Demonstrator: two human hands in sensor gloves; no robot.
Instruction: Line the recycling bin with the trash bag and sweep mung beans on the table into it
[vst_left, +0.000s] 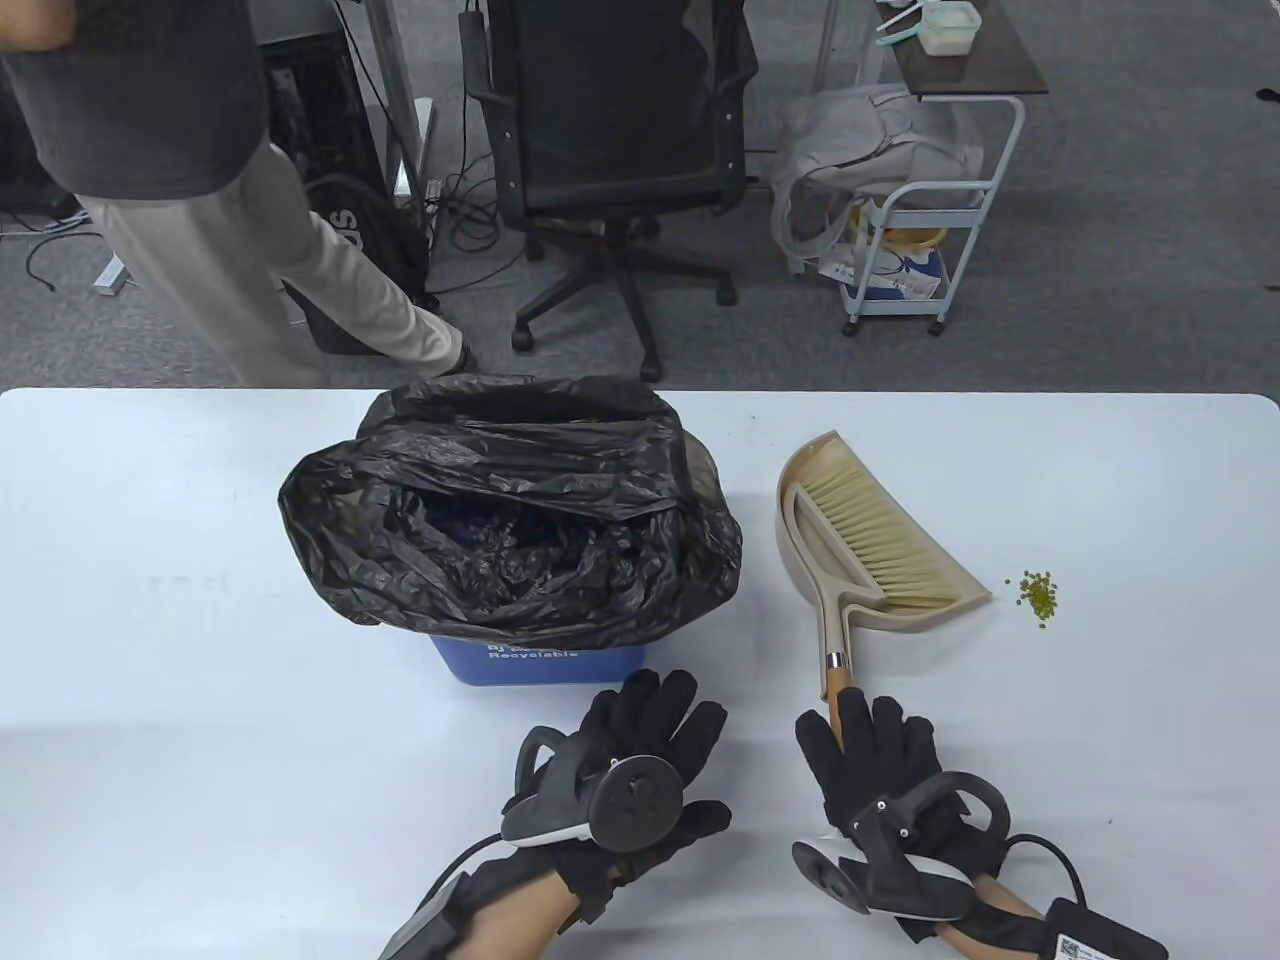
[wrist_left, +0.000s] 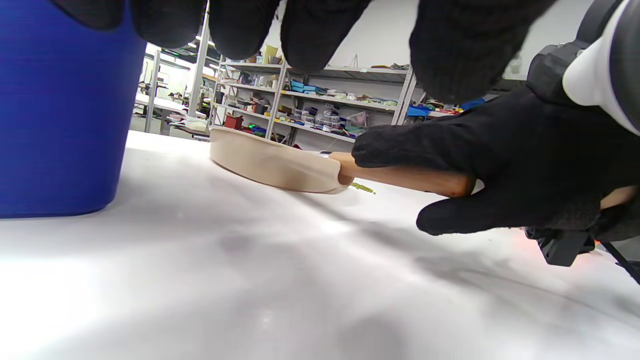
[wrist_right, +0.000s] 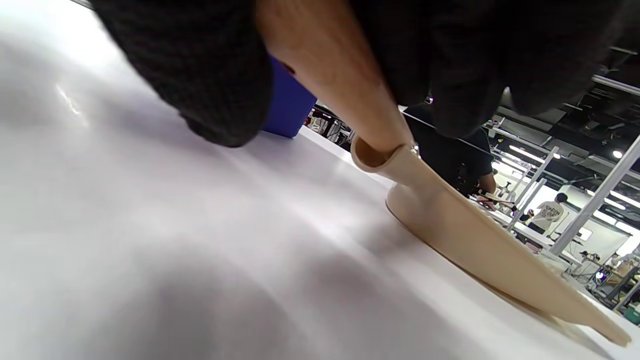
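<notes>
My right hand (vst_left: 880, 770) is closed around the wooden brush handle (vst_left: 838, 690), thumb under it and fingers over, while the brush (vst_left: 885, 540) lies nested in the dustpan (vst_left: 860, 520) on the surface (vst_left: 150, 600). My left hand (vst_left: 640, 750) hovers relaxed and holding nothing, just in front of the blue recycling bin (vst_left: 530, 665). The black trash bag (vst_left: 510, 510) is draped loosely over the bin's rim. The mung beans (vst_left: 1040, 595) sit in a small pile just beside the dustpan's lip. If I lift the brush, I expect the pan may drag along and scatter the beans. The loose bag could also slip off the rim when I tip the beans in.
</notes>
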